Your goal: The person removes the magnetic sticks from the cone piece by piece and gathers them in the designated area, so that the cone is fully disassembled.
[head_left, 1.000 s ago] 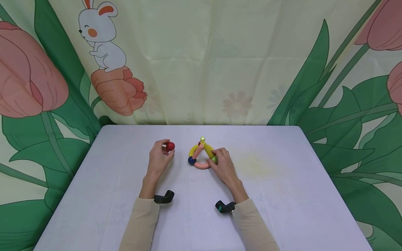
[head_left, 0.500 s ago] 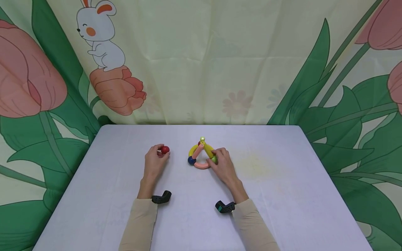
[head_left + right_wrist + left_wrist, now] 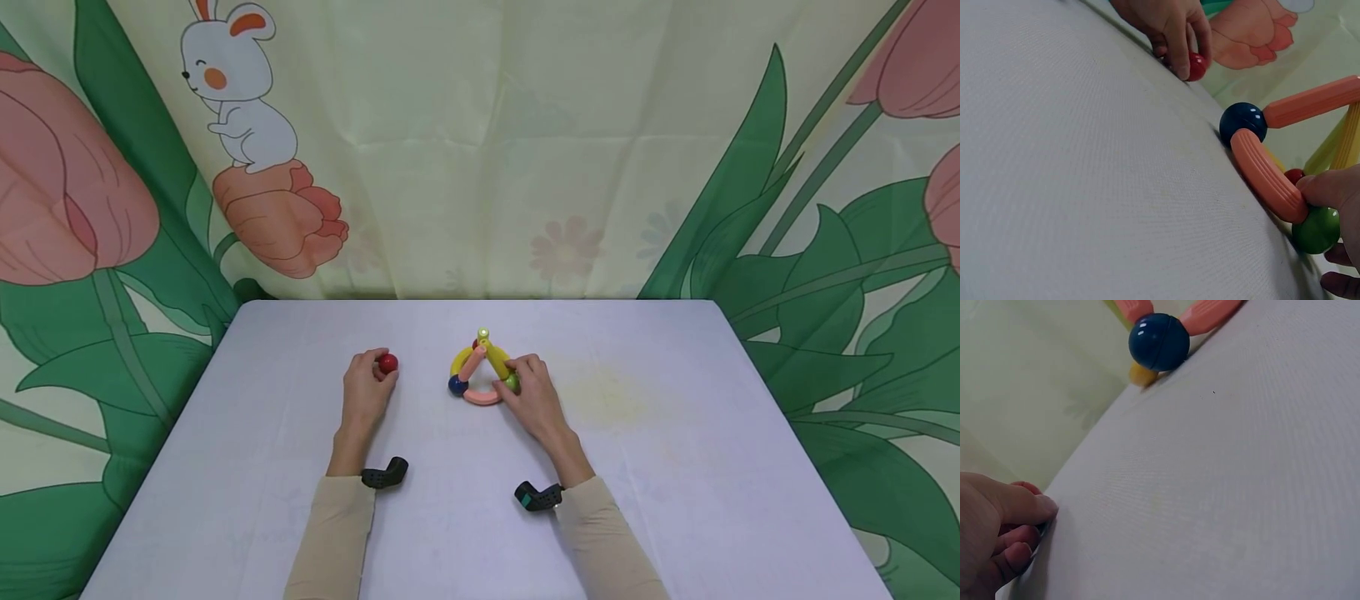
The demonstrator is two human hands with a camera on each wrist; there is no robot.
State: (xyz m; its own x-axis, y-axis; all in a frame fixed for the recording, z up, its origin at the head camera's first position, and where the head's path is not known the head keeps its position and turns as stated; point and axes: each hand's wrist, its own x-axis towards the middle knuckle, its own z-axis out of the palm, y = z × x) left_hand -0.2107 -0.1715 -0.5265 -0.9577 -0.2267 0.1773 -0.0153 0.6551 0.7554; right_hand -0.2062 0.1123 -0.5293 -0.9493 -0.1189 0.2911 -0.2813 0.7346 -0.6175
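My left hand pinches a red ball between thumb and fingers, low over the table on the left. A ball-and-rod toy pyramid stands upright near the middle. Curved rods, among them a pink one, form its base with a blue ball, a green ball and a red ball. Straight pink and yellow rods lean together at the top. My right hand grips the pyramid's right corner at the green ball, partly covering it. Its thumb lies by the curved pink rod's end.
A white cloth covers the table, with a faint yellowish stain right of the pyramid. Behind it hangs a printed curtain with a rabbit and tulips. Each wrist wears a black camera, the left camera and the right camera.
My left hand has moved left and slightly nearer with the red ball, away from the pyramid. The right hand and the pyramid have stayed in place.
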